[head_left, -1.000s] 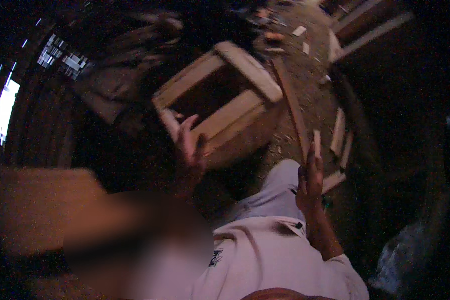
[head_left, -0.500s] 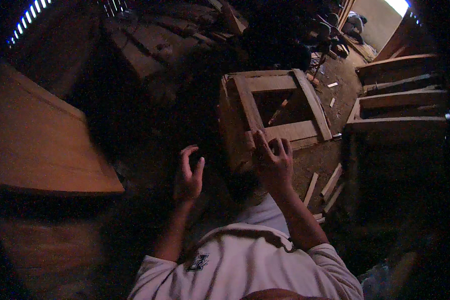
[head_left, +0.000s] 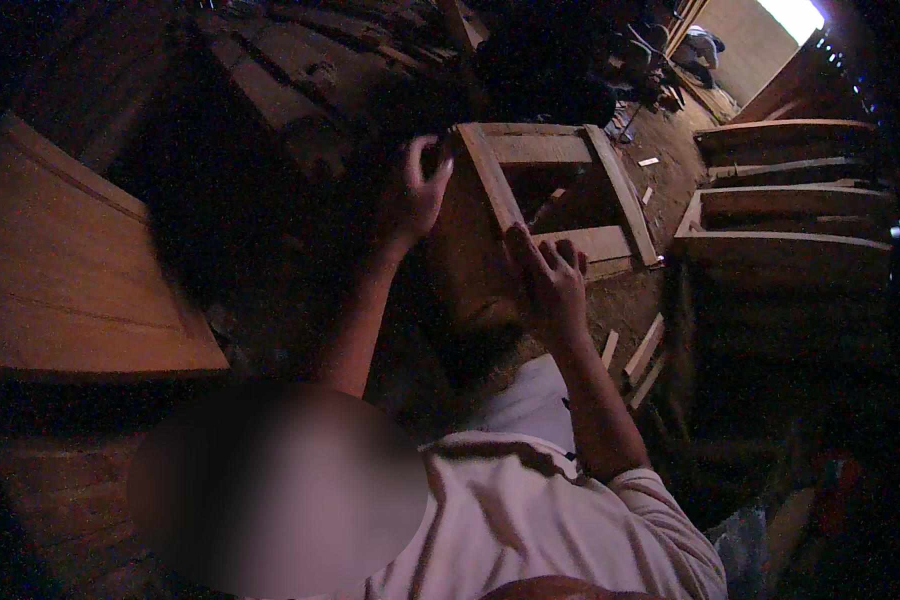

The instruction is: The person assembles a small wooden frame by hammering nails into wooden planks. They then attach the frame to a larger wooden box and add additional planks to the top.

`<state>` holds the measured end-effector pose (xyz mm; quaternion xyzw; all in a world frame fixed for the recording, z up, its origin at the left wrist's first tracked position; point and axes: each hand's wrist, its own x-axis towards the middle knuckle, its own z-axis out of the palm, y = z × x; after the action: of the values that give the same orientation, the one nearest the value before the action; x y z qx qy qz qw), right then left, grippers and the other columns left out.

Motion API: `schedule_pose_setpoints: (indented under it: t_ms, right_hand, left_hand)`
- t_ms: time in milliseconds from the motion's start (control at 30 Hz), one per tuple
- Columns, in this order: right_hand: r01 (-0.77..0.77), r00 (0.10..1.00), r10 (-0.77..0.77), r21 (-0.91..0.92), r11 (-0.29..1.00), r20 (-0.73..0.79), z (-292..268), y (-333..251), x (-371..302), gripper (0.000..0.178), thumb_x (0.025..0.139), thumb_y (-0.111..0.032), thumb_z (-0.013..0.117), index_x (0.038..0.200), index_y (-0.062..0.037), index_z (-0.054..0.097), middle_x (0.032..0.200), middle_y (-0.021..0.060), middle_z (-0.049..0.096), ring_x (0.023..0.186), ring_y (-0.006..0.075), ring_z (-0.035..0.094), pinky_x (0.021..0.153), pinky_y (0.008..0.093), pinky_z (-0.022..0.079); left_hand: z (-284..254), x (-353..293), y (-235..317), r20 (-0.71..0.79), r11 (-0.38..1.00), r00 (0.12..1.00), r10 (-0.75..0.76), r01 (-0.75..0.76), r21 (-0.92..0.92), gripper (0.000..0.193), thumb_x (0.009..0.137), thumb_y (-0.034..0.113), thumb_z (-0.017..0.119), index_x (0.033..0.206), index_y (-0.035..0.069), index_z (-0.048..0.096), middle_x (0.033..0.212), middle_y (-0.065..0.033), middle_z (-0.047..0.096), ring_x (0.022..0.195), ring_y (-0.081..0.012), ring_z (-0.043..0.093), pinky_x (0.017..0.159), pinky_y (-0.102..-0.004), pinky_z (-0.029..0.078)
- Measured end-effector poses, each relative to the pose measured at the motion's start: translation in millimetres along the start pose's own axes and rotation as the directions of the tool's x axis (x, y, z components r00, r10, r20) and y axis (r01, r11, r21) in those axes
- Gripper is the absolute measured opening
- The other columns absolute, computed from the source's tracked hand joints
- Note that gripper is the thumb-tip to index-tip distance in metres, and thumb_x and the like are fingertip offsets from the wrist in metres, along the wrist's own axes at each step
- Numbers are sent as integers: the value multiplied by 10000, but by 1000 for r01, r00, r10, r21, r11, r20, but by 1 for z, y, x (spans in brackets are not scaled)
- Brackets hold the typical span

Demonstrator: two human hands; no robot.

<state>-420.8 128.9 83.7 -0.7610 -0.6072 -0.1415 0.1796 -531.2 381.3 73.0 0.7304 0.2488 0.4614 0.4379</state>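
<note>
A pale wooden frame (head_left: 590,243), made of flat strips around a rectangular opening, lies on top of a box-like wooden body (head_left: 467,270) in front of me. Its left strip (head_left: 488,175) runs along the body's left edge. At the far left corner is my left hand (head_left: 422,190), thumb and fingers curved and apart; whether it touches the wood is unclear. My right hand (head_left: 553,280) rests at the near left corner, index finger stretched onto the end of the left strip and the other fingers partly bent. Its thumb is hidden.
A large curved wooden panel (head_left: 80,265) stands at the left. Slatted wooden frames (head_left: 785,205) are stacked at the right. Loose wood strips (head_left: 645,350) lie on the dirt floor (head_left: 670,160) beside the body. Boards (head_left: 270,75) lie in the dim back left.
My left hand has moved forward to the frame's far left corner. The left strip now sits further left, along the body's edge. My right hand stays at the near corner.
</note>
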Motion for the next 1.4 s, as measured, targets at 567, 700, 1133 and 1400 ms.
schedule_pose_setpoints:
  t_ms: [567, 700, 1133, 1400]
  right_hand:
    - [-2, 988, -82, 537, 843, 131, -57, 16, 38, 577, 785, -195, 736, 1350, -202, 618, 1409, 95, 538, 1306, 335, 483, 1107, 449, 408]
    - [119, 985, -155, 351, 929, 77, -33, 28, 41, 604, 741, -286, 811, 1315, -200, 647, 1425, 51, 565, 1338, 333, 471, 1112, 456, 394]
    - [102, 994, -86, 286, 953, -70, -32, 29, 39, 484, 705, -376, 819, 1169, -258, 741, 1283, -46, 676, 1265, 280, 550, 1081, 448, 403]
    - [100, 993, -75, 316, 943, -90, -36, 24, 42, 470, 696, -394, 819, 1142, -265, 747, 1270, -46, 683, 1234, 284, 575, 1054, 448, 428]
  left_hand:
    - [64, 124, -103, 190, 987, 975, 119, -137, 86, 463, 930, 283, 661, 1269, 41, 461, 1112, -227, 677, 1031, -362, 669, 865, -454, 527]
    - [69, 122, -101, 132, 998, 990, -58, 54, 31, 352, 962, 225, 571, 1233, 45, 438, 1157, -222, 631, 1056, -366, 631, 914, -461, 495]
    - [76, 118, -71, 17, 1000, 1000, 15, -15, -19, 278, 976, 208, 527, 1200, 48, 493, 1158, -188, 580, 1080, -337, 575, 964, -446, 451]
    - [71, 125, -90, 56, 1000, 998, 6, -5, -21, 333, 1003, 293, 494, 1251, 74, 457, 1157, -165, 575, 1067, -295, 563, 956, -427, 453]
